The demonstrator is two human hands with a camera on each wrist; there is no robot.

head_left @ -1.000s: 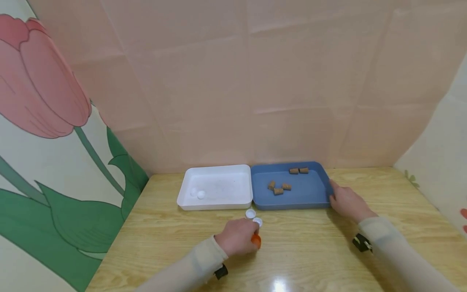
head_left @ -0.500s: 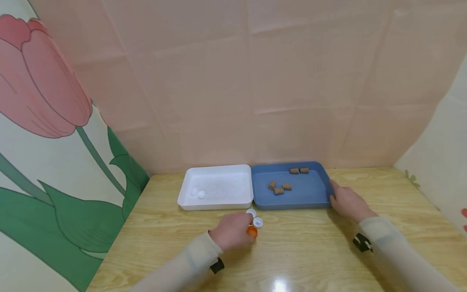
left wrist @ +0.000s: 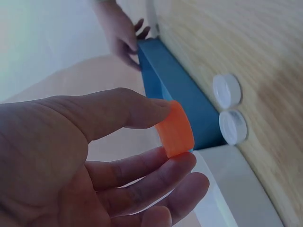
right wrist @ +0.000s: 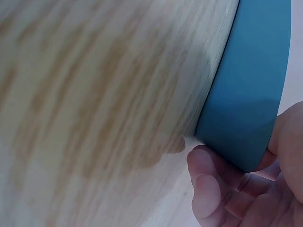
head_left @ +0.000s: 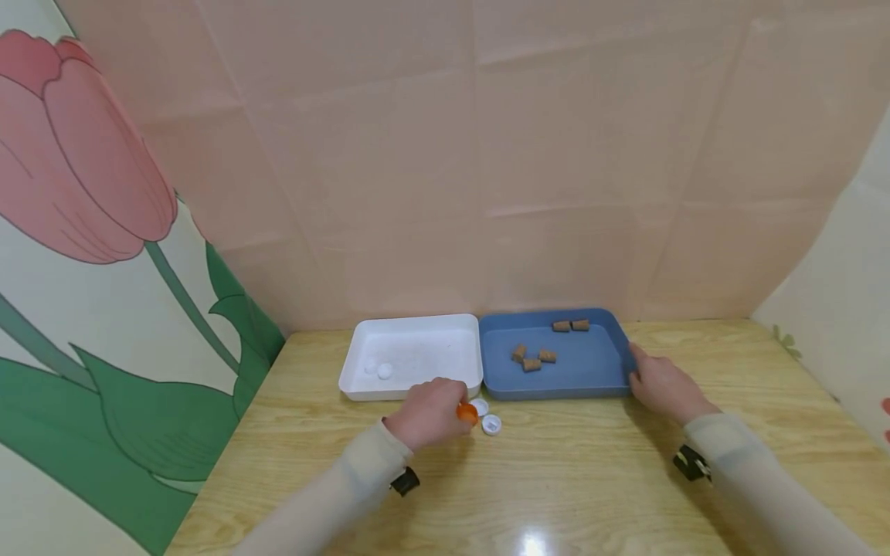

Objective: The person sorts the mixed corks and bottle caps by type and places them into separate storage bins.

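An orange bottle cap [left wrist: 175, 130] is pinched between the thumb and fingertips of my left hand [head_left: 429, 415]. The hand is above the tabletop, by the front right corner of the white tray [head_left: 417, 394]. Two white bottle caps, one nearer [head_left: 491, 425] and one farther [head_left: 480, 407], lie hollow side up on the table just right of it. My right hand [head_left: 664, 386] grips the right end of the blue tray [right wrist: 246, 94], with its thumb at the rim and fingers against the outside wall.
Several brown corks [head_left: 531, 364] lie in the blue tray, which stands against the white one. A white cap [head_left: 385, 371] and a fainter whitish round piece [head_left: 371, 365] are in the white tray. A pink sheet [head_left: 445, 193] hangs behind the wooden table [head_left: 577, 479].
My left hand has lifted the orange cap off the table area and carried it forward and left, toward the white tray. The right hand has stayed on the blue tray.
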